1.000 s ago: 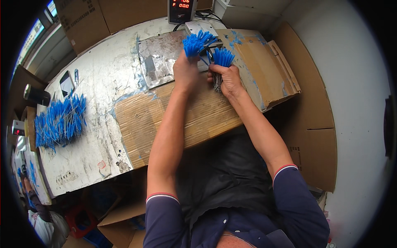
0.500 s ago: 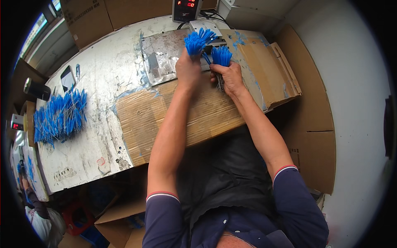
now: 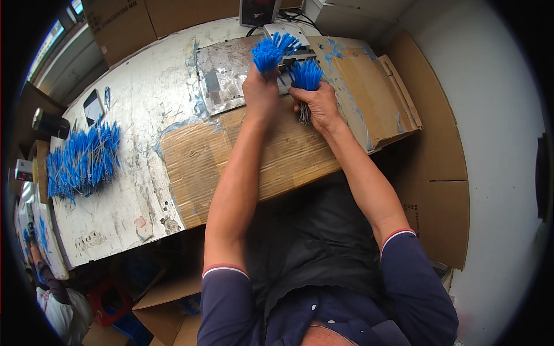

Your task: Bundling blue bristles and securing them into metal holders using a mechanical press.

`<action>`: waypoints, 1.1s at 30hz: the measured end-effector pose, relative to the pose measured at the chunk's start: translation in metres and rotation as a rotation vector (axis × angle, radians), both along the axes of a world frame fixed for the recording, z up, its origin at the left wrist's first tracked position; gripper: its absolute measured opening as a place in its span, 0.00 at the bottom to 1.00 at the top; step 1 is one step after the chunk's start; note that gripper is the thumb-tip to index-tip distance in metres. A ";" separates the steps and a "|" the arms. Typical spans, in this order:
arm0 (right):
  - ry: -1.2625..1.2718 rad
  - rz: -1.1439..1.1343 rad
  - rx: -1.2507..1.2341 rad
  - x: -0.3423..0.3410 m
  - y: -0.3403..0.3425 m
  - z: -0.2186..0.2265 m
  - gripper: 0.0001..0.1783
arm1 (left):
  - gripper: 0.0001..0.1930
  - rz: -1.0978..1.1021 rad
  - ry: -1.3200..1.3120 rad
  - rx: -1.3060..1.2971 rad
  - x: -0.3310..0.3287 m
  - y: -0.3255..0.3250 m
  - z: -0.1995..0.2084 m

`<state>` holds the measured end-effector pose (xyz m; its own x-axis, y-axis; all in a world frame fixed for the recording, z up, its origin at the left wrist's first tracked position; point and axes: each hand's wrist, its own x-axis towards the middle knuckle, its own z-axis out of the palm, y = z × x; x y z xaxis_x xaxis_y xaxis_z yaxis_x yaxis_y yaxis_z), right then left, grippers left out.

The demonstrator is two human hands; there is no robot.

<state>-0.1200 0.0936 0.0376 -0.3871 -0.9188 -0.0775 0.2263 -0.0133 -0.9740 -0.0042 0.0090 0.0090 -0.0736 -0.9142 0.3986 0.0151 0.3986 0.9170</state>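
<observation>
My left hand (image 3: pixel 261 97) is closed around a bundle of blue-tipped wires (image 3: pixel 266 57), its tips pointing up and away from me. Beside it on the right, my right hand (image 3: pixel 321 105) grips a second bundle of blue-tipped wires (image 3: pixel 306 75), with thin grey ends hanging below the fingers. More blue tips (image 3: pixel 287 43) fan out just behind the left bundle; I cannot tell whether they belong to it. Both hands are over the worktable, near a small pale device (image 3: pixel 283 33) partly hidden by the bundles. A metal plate (image 3: pixel 222 75) lies under and left of the left hand.
Flattened cardboard (image 3: pixel 202 167) covers the table's near edge. At the left lies a big pile of blue-tipped wires (image 3: pixel 86 158), near a phone (image 3: pixel 93 108) and a dark cylinder (image 3: pixel 51 123). A display box (image 3: pixel 259 12) stands at the back. Another person (image 3: pixel 60 305) is at lower left.
Both hands, still holding their bundles, appear shifted very slightly left and away from me. The red digits on the back display box no longer show clearly.
</observation>
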 end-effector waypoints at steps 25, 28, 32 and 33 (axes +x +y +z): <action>0.156 -0.368 0.066 -0.008 -0.030 -0.004 0.06 | 0.10 0.407 -0.194 -0.085 0.005 -0.007 -0.006; 0.158 -0.368 0.112 -0.009 -0.032 -0.003 0.06 | 0.10 0.415 -0.280 -0.087 0.005 -0.006 -0.004; 0.058 -0.344 0.085 -0.012 -0.029 -0.003 0.06 | 0.06 0.393 -0.445 -0.214 0.001 -0.005 -0.006; -0.003 -0.313 0.059 -0.014 -0.027 -0.003 0.05 | 0.04 0.329 -0.447 -0.207 0.001 -0.005 -0.006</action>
